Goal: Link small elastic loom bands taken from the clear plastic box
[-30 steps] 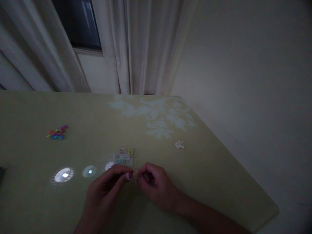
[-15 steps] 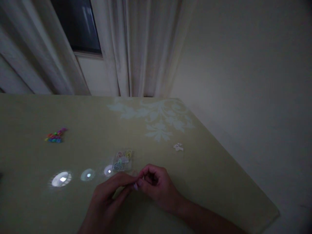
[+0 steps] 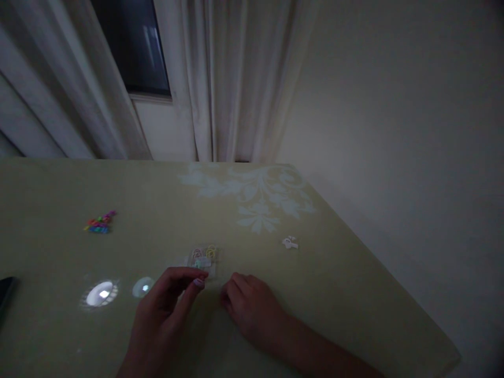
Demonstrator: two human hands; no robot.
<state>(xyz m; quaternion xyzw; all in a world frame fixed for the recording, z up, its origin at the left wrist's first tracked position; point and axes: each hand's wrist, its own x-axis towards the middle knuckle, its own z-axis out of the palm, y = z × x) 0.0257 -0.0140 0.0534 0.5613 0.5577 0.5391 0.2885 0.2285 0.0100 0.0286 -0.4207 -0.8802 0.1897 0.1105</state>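
My left hand [image 3: 163, 310] is closed in a pinch, thumb and forefinger meeting just in front of a small clear box [image 3: 212, 270]. A tiny pale bit [image 3: 199, 283] shows at the thumb tip; I cannot make out what it is. My right hand [image 3: 255, 310] rests low over the table, to the right of the left hand and apart from it. Its fingers are curled in, and their tips are hidden, so anything in them does not show. Inside the box lie thin loops in yellow [image 3: 211, 252], pink and green, partly behind my left fingers.
A pile of small bright coloured pieces [image 3: 100, 223] lies at the left of the table [image 3: 334, 294]. Small white pieces [image 3: 290, 242] lie to the right. A dark object [image 3: 6, 289] sits at the left edge. Curtains and a wall border the table.
My hands, which met at the fingertips, have come apart. The left has shifted a little left and up in the view; the right has turned, with its fingers curled downward.
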